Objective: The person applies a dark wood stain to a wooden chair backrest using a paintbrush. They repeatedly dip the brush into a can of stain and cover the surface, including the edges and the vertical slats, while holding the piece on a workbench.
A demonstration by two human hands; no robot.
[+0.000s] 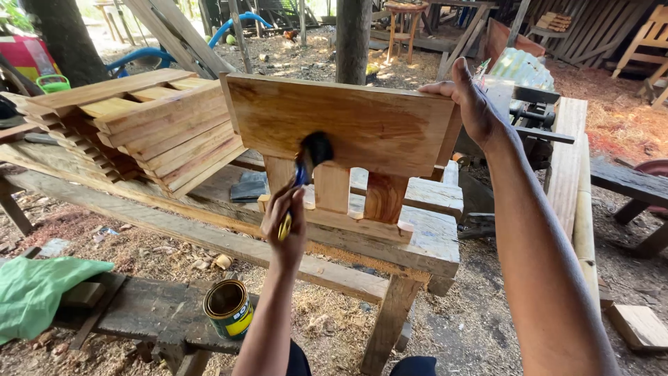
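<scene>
The left hand [284, 221] grips a paintbrush [308, 159] coating the upright wooden panel [348, 125], probably with varnish, on the workbench [431, 240], the right hand [467, 97] clasping its top corner; uncoated areas need brushing.

Both arms showing bare, no sleeves; left hand [285, 224] & right hand [467, 97] wearing no gloves; dark clothing showing at bottom.

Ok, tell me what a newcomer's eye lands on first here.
First the glossy wooden piece at centre, standing on a rough bench, with the right hand gripping its top right corner. Next the left hand pressing a dark-tipped brush against its face. Then the stack of boards to the left and the open tin on the low plank below.
</scene>
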